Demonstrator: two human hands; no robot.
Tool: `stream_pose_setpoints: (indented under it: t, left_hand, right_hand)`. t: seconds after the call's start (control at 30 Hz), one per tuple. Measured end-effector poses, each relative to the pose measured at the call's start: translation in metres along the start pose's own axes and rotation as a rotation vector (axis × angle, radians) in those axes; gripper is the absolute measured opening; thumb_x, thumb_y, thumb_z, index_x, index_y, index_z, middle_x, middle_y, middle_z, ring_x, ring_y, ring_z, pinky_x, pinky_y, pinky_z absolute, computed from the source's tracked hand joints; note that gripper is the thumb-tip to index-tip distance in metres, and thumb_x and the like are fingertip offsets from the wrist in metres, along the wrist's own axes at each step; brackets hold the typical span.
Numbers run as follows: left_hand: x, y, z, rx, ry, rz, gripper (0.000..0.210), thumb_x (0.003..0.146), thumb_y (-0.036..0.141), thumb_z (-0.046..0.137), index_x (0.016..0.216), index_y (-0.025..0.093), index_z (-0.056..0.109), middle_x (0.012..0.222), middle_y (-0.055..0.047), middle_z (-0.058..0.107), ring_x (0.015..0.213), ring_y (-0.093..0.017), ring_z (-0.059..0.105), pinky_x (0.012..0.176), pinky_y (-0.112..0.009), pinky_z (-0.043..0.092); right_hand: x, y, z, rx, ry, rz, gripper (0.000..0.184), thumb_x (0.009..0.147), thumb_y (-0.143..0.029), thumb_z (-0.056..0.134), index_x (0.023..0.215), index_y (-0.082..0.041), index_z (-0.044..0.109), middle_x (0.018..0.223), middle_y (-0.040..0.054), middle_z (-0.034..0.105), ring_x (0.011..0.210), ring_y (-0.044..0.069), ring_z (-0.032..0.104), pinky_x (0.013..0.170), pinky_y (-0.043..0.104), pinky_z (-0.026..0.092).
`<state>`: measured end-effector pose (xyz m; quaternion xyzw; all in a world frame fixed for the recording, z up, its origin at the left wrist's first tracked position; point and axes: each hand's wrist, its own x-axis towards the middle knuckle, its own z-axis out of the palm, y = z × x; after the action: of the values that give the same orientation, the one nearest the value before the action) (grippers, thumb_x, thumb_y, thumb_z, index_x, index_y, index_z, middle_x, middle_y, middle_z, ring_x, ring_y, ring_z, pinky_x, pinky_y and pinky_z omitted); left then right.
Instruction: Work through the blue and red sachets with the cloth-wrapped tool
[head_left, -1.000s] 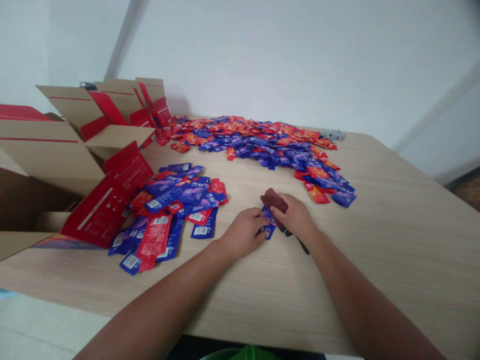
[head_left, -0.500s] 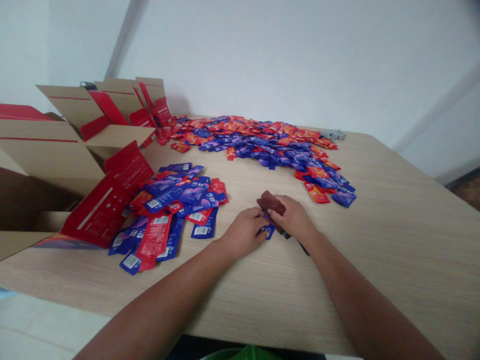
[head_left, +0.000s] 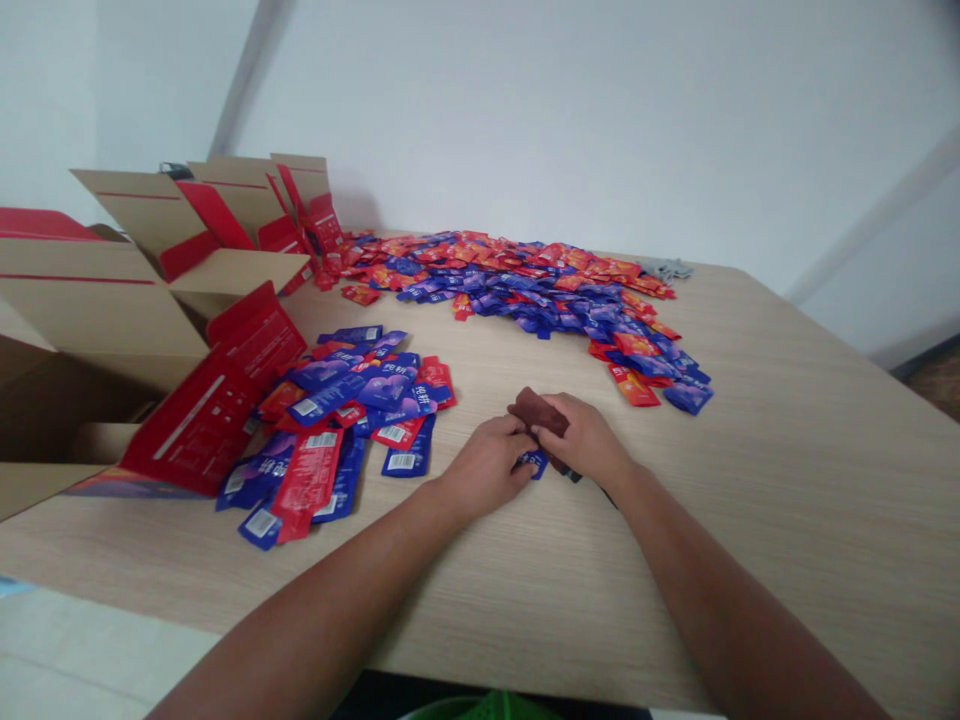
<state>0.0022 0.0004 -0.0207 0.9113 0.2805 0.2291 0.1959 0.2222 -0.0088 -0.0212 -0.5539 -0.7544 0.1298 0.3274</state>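
Note:
My left hand (head_left: 491,462) is closed over a small blue packet (head_left: 534,462) on the wooden table (head_left: 480,590), fingers curled around its edge. Right beside it, my right hand (head_left: 589,440) grips a dark brown thing (head_left: 538,408), its thumb across the face. This brown thing has an uneven upper edge, and something black shows at its lower end; its kind is not clear. It leans against the blue packet and partly covers it. To the left of my hands lies a loose heap of blue and red packets (head_left: 386,385), several with white barcode labels showing.
A long pile of red, orange and blue packets (head_left: 517,285) curves across the back of the table. Open cardboard boxes (head_left: 90,300) with red flaps stand on the left. A grey cloth (head_left: 666,268) lies at the back right, near a white wall.
The brown thing has shifted slightly left and down, over the blue packet, along with my right hand. My left hand stays nearly still. The piles and boxes have not moved.

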Motion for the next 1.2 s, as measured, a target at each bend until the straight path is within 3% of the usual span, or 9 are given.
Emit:
stream_pose_setpoints:
  t: [0.2,0.4,1.0,1.2]
  left_hand:
    - [0.000,0.000,-0.001,-0.005,-0.010,0.005,0.016,0.092,0.020,0.073,0.108,0.021,0.078,0.118,-0.009,0.069,0.117,-0.027,0.065,0.106,-0.042,0.054]
    - [-0.001,-0.002,0.001,-0.012,0.004,0.003,0.025,0.094,0.023,0.071,0.118,0.023,0.079,0.124,-0.011,0.069,0.117,-0.027,0.066,0.109,-0.043,0.054]
    - [0.001,0.002,-0.003,-0.018,-0.013,0.005,0.015,0.093,0.020,0.072,0.106,0.022,0.079,0.116,-0.009,0.070,0.116,-0.027,0.065,0.104,-0.042,0.054]
    - [0.000,0.000,-0.001,-0.022,0.000,-0.005,0.027,0.093,0.021,0.073,0.119,0.023,0.079,0.123,-0.011,0.069,0.117,-0.028,0.067,0.108,-0.044,0.054]
  right_hand:
    - [0.001,0.001,0.000,0.003,0.008,0.017,0.042,0.089,-0.027,0.070,0.131,-0.022,0.071,0.120,0.0089,0.077,0.107,0.028,0.072,0.096,0.042,0.055]
    - [0.003,0.008,0.001,-0.043,0.083,0.125,0.038,0.091,-0.032,0.070,0.128,-0.023,0.071,0.117,0.0078,0.078,0.104,0.029,0.073,0.092,0.042,0.055]
    - [0.001,0.000,0.001,0.010,-0.001,0.012,0.040,0.089,-0.027,0.071,0.129,-0.024,0.072,0.118,0.0072,0.077,0.104,0.027,0.072,0.094,0.040,0.055]
    - [0.003,0.011,0.002,-0.067,0.111,0.164,0.037,0.091,-0.033,0.070,0.127,-0.024,0.073,0.114,0.0077,0.078,0.102,0.028,0.073,0.090,0.041,0.055]
